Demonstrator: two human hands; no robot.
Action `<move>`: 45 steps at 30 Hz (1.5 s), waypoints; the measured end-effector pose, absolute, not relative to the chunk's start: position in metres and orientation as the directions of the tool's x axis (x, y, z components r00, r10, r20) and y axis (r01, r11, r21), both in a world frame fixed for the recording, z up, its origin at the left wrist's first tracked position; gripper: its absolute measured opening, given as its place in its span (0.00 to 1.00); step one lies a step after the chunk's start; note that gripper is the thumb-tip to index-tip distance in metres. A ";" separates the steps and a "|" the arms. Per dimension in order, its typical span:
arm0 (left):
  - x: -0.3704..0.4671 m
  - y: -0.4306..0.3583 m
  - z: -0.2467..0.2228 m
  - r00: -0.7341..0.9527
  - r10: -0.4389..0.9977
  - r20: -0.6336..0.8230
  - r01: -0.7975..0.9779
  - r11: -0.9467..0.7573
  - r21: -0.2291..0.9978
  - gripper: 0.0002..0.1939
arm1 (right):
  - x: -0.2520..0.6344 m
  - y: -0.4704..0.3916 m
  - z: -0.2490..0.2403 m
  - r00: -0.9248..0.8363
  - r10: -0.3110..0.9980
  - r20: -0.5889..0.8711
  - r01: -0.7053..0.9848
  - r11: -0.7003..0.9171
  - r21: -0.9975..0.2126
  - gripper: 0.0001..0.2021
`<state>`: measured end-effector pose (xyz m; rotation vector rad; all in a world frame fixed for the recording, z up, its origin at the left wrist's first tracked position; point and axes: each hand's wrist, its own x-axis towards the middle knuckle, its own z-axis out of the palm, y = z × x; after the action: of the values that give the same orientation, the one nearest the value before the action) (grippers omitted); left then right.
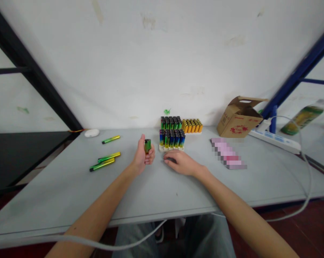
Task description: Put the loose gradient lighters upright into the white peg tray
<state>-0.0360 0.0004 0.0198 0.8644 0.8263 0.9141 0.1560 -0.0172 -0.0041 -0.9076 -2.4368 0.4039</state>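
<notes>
My left hand [143, 154] is wrapped round a green lighter [147, 144], which stands upright with its black top showing above the fingers. My right hand [182, 162] rests low over the table, just in front of a white tray [171, 149] of blue, green and yellow lighters [172, 139]. Its fingers curl toward the table, and whether they hold anything is hidden. Behind that tray stand a block of green lighters with black tops [170, 123] and a block of orange ones [192, 126]. Several green-yellow lighters [102, 165] lie on the table at the left.
An open cardboard box [238, 120] stands at the back right, beside a white power strip [277, 140] and its cable. A pink, pixelated object [228, 154] lies in front of the box. A white case [92, 133] is at the back left. A bottle [303, 117] is at far right.
</notes>
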 end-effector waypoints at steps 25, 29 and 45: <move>-0.027 -0.006 0.031 0.178 0.939 -0.295 -0.298 0.337 0.893 0.26 | 0.155 -0.018 -0.003 -0.672 0.659 0.338 0.531 0.747 -0.401 0.09; -0.026 -0.006 0.030 0.167 0.941 -0.294 -0.302 0.333 0.893 0.26 | 0.155 -0.018 -0.002 -0.676 0.658 0.332 0.525 0.746 -0.410 0.09; -0.025 -0.007 0.024 0.242 0.934 -0.264 -0.234 0.321 0.918 0.27 | 0.155 -0.018 -0.002 -0.679 0.660 0.322 0.528 0.744 -0.411 0.09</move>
<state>-0.0251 -0.0070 0.0236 0.8871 0.9918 0.9607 0.1552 -0.0181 -0.0024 -0.9028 -2.4899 0.3948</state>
